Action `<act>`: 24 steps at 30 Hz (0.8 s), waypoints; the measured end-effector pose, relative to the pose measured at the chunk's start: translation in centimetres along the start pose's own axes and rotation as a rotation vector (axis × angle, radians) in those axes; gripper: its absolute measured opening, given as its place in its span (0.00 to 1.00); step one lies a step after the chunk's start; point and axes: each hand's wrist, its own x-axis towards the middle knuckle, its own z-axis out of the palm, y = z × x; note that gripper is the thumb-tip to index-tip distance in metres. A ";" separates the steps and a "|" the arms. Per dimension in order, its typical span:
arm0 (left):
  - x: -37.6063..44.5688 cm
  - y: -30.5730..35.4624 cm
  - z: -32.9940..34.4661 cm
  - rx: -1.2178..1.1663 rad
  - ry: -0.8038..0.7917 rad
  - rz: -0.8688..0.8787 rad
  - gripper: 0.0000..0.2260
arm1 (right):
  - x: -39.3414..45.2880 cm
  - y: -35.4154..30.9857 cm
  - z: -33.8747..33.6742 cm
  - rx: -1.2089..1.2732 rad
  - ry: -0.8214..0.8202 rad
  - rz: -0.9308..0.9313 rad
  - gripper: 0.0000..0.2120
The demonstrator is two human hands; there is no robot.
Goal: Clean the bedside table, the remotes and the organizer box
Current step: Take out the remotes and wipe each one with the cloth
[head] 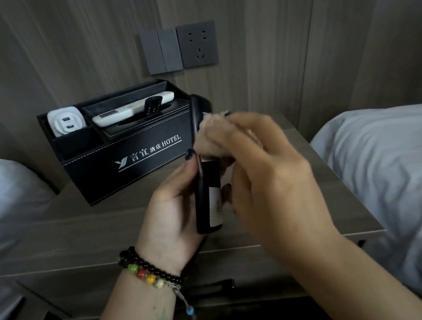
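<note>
My left hand [173, 205] grips a black remote [207, 199] upright above the bedside table [82, 238], its back with a white label turned to me. My right hand [265, 169] holds a beige cloth [209, 139] and presses it against the remote's upper part. The black organizer box [131, 152] with "HOTEL" lettering stands at the back left of the table. Inside it lie a white remote [126, 110], a small black remote [152, 106] and a white plug adapter [66, 121].
White bedding lies on the left [3, 197] and on the right [393, 166] of the table. A wall socket [197, 44] and switches [160, 51] sit on the wood panel behind. The table's drawer handle [212, 286] is below my wrists.
</note>
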 end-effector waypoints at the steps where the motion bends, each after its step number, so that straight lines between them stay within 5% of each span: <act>1: -0.3 0.1 0.2 0.033 -0.017 0.018 0.17 | 0.8 0.4 -0.4 0.000 0.022 0.014 0.21; 6: -2.0 1.4 1.8 0.196 -0.009 0.038 0.15 | 2.4 1.8 -1.1 -0.053 0.172 0.040 0.20; 13: -1.2 1.1 1.4 0.232 0.064 0.017 0.26 | -0.5 1.0 -0.5 -0.010 0.039 0.030 0.21; 17: -1.4 1.3 1.7 0.267 0.007 -0.005 0.22 | 0.7 2.2 -0.7 0.005 0.126 0.059 0.20; 21: -1.3 0.8 2.6 0.030 0.012 -0.023 0.12 | -0.2 1.8 -0.3 0.013 0.095 0.040 0.20; 24: -0.5 0.5 1.9 -0.257 0.086 -0.100 0.17 | -2.6 0.4 0.5 0.056 -0.027 0.033 0.20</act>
